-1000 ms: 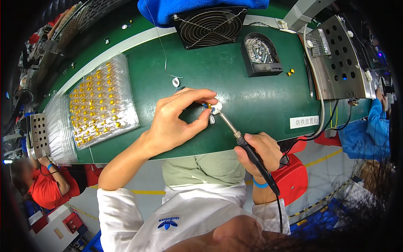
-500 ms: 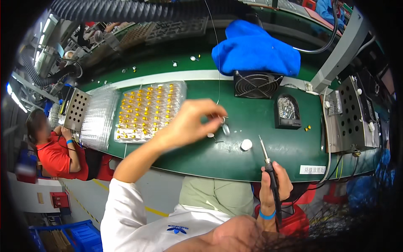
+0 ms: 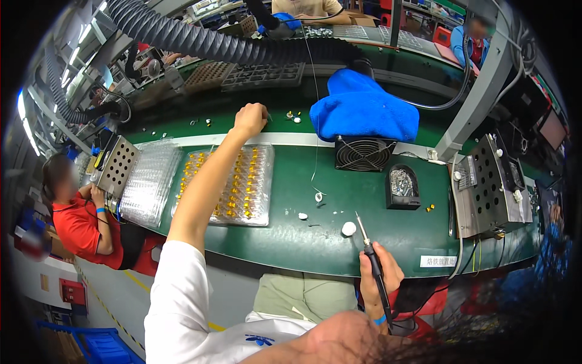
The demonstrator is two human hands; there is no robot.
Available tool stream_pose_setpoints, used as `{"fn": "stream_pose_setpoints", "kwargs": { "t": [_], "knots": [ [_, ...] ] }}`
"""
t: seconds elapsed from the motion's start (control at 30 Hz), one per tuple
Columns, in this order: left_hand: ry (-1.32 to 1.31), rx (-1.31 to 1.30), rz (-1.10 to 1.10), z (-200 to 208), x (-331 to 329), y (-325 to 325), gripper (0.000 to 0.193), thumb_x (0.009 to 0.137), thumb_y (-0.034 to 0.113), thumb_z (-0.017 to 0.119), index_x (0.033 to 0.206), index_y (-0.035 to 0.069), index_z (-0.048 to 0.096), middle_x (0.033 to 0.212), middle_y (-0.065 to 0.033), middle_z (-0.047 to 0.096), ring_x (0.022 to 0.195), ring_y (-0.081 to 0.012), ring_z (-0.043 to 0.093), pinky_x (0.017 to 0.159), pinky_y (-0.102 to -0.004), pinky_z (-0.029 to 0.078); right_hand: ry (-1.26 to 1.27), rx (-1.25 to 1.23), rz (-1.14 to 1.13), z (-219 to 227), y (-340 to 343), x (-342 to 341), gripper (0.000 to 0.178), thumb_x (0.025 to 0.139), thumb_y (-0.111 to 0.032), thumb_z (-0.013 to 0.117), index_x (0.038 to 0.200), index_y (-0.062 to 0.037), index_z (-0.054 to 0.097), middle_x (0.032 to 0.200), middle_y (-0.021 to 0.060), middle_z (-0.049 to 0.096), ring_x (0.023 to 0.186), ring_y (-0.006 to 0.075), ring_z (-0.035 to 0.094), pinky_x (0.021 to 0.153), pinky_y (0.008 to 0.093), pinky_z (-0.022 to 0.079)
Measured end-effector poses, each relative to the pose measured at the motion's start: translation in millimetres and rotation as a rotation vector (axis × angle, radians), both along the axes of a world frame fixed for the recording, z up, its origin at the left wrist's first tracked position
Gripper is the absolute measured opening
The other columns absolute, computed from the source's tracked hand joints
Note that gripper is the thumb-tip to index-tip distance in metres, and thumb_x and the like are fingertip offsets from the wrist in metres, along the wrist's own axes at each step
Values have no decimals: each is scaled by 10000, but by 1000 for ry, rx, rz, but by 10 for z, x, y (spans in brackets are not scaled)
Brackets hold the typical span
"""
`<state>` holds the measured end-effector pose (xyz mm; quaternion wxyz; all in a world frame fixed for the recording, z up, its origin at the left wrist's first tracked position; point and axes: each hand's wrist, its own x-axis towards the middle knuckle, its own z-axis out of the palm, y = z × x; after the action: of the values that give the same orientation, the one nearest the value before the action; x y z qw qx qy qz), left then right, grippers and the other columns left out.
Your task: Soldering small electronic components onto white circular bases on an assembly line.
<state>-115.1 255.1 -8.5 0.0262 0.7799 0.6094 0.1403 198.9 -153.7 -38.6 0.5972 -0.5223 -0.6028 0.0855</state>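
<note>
— Fingers of the left hand (image 3: 250, 119) are curled together in the upper middle of the head view, far over the green surface (image 3: 291, 242), just above the clear tray of small yellow parts (image 3: 233, 185). It looks like a pinch, but what they pinch I cannot tell; it is too small.

— And the right hand (image 3: 379, 276)?

— Lower middle of the frame, near the front edge of the surface. Its fingers are clenched around the black handle of a soldering iron (image 3: 371, 258), tip pointing up toward a small white round piece (image 3: 348, 229) that lies just beside it, not touching.

— So which step?

— I judge a fetching step: the left hand reaches for some small part at the far side while the iron waits. The next move calls for bringing that hand back near the white pieces (image 3: 309, 206) in the centre, well clear of the hot tip.

— Anything hidden?

— The thin wire (image 3: 315, 121) hanging down from above is hard to follow. The blue cloth (image 3: 364, 112) covers whatever is under it, and the iron's cord leaves the frame below.
</note>
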Motion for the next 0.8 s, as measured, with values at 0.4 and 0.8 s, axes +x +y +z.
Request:
{"fn": "stream_pose_setpoints", "kwargs": {
  "t": [0.4, 0.8],
  "knots": [
    [-638, 33, -601, 577, 711, -2048, 134, 867, -28, 765, 999, -30, 736, 994, -97, 748, 888, -188, 719, 815, -290, 568, 4, 75, 6, -58, 163, -13, 444, 939, -58, 733, 1345, 66, 603, 800, 145, 760, 563, 145, 658, 553, 265, 532],
    [-712, 76, -845, -34, 1227, -2709, 228, 770, -78, 799, 967, 13, 728, 996, -110, 739, 866, -249, 729, 722, -327, 600, -54, 38, 25, 28, 276, -116, 481, 910, -87, 787, 1338, 51, 618, 964, 178, 782, 739, 191, 721, 695, 283, 570]
  ]
}}
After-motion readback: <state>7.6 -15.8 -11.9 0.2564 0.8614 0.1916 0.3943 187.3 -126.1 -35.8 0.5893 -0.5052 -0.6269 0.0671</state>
